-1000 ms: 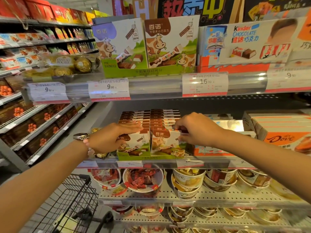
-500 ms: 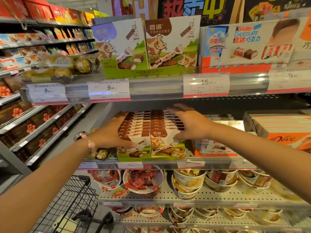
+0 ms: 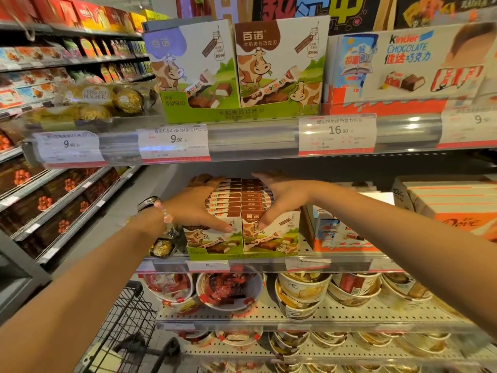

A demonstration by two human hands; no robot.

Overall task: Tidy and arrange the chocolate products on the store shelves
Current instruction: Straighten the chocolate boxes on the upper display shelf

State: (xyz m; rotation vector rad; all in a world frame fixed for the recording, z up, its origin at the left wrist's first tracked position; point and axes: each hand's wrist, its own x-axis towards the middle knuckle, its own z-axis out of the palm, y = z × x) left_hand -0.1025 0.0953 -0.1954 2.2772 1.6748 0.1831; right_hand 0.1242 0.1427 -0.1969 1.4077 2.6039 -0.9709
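Two rows of small cow-print milk chocolate boxes point(image 3: 236, 196) stand in a green display tray point(image 3: 242, 254) on the middle shelf. My left hand point(image 3: 197, 208) lies flat against the left side of the rows, fingers straight and reaching toward the back, thumb across the front box. My right hand point(image 3: 282, 197) presses the right side the same way, thumb on the front of the right box. Both hands squeeze the stack between them. Two larger display cartons with the same cow design point(image 3: 236, 68) stand on the shelf above.
Kinder chocolate boxes point(image 3: 341, 232) sit right of the tray, orange Dove boxes point(image 3: 454, 208) further right. Gold-wrapped chocolates point(image 3: 161, 247) lie left of the tray. Tubs of sweets point(image 3: 228, 292) fill the shelves below. A black shopping cart point(image 3: 121, 329) stands at lower left.
Both hands have slid from the front boxes to the sides of the rows, with fingers stretched toward the back of the shelf.
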